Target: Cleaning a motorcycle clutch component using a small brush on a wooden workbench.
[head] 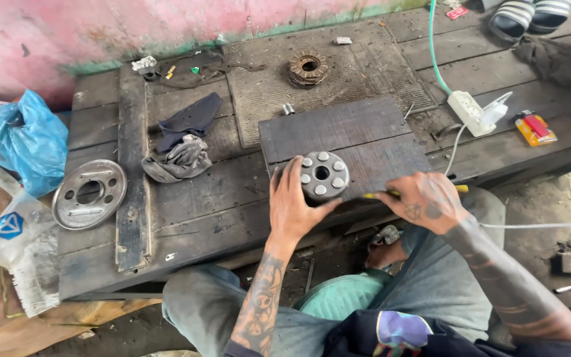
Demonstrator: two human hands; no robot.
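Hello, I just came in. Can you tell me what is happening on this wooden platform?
A person sits at the edge of a wooden platform. The left hand steadies a round grey metal part with studs around a centre hole, which lies on a dark board. The right hand holds a yellow-handled tool with its tip toward the part. A flat metal disc, some rags, and a rusty ring-shaped part lie further off.

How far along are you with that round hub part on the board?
Looks done: round metal hub sits flat on the dark board. In hand: left hand steadies its edge; right hand grips a yellow-handled tool beside it. Apparently left: round plate and ring stack lie apart, untouched.
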